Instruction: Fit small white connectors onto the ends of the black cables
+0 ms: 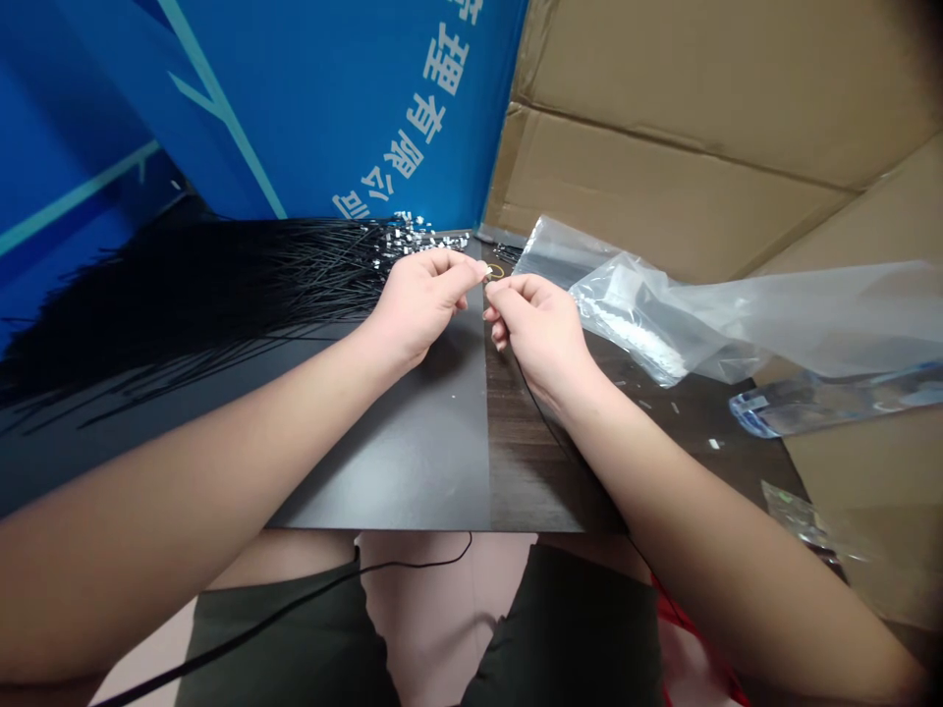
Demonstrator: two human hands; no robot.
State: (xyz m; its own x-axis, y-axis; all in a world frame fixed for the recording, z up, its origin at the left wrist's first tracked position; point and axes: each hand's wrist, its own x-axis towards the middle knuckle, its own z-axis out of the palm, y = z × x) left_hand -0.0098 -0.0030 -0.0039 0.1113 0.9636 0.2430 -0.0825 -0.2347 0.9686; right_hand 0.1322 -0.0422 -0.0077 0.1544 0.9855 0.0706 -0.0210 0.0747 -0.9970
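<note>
Black cable ties [198, 285] with pale heads fan across a charcoal board [390, 452], against a blue banner [368, 108] bearing white characters and teal stripes, beside brown cardboard [685, 167]

A dark wood-grain table [541, 471] is partly covered by a matt black sheet [390, 462], whose straight right edge runs away across the tabletop. Many thin black wires [221, 285] are spread over the sheet in a dense fan, with their small silvery tips [419, 234] bunched at its far edge. A clear plastic bag [640, 314] is laid on the table's right side, and a few pale scraps [713, 444] are scattered near it. A small yellow loop [496, 272] is seen just beside the sheet's far edge.
</note>
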